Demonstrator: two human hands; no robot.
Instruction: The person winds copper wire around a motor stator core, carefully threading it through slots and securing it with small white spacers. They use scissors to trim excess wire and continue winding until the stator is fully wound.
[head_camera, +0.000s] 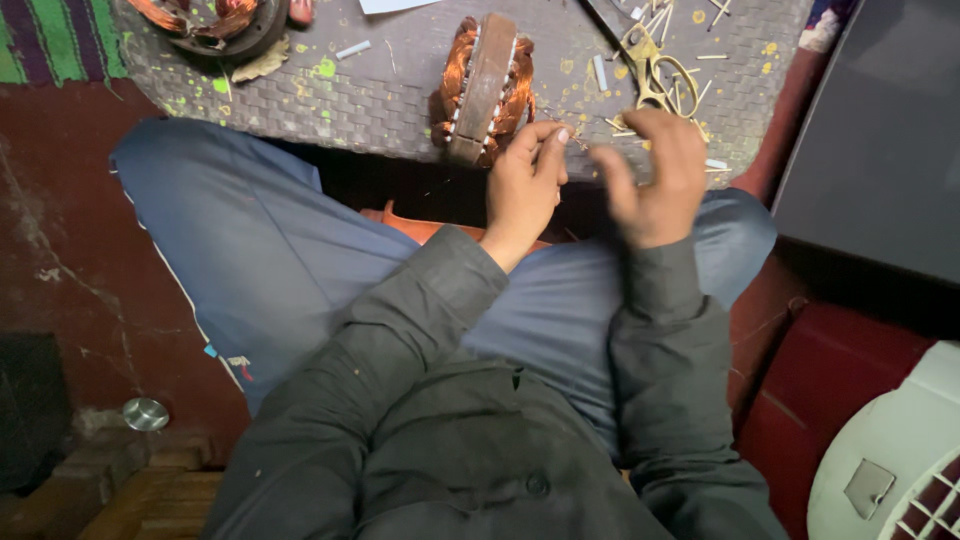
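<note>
The left hand (522, 185) pinches a thin sliver beside the copper-wound motor coil (483, 88) on the tabletop (380, 90), while the blurred right hand (655, 175), grip unclear, hovers below the scissors (660, 80).

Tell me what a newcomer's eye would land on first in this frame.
Probably the copper-wound motor stator, standing on edge at the near side of the grey woven mat. Just right of it, the left hand and the blurred right hand meet over the lap, fingers pinched together. Brass-coloured scissors lie behind the right hand.
</note>
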